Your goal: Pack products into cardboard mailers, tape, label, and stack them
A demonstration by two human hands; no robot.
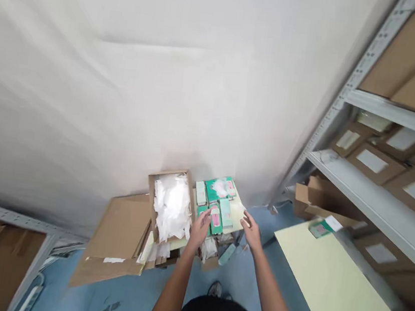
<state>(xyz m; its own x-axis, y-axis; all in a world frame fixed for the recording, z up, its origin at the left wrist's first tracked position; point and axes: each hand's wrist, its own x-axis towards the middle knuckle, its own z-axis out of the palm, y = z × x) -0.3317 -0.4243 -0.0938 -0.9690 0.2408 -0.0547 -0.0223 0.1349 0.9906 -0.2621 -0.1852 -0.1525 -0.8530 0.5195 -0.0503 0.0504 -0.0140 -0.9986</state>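
My left hand (200, 229) is at the near left side of a small green box with a pink panel (216, 219), its fingers apart; whether they touch the box I cannot tell. Open and empty, my right hand (252, 231) hovers by the right edge of the small pale-yellow table (237, 212). A pale green box (226, 213) lies between my hands. Behind it, more green boxes carry a crumpled clear plastic bag (220, 187). Another pale green box (200, 193) stands beside an open cardboard carton (151, 189) full of white plastic bags (171, 205).
Flattened cardboard (119, 228) leans to the left. Below the table are a pale green box (227, 254) and a plastic bag. At the right stand a pale-yellow table (331, 282) and metal shelving (363, 182) with cartons. A white sheet-like wall (201, 84) rises behind.
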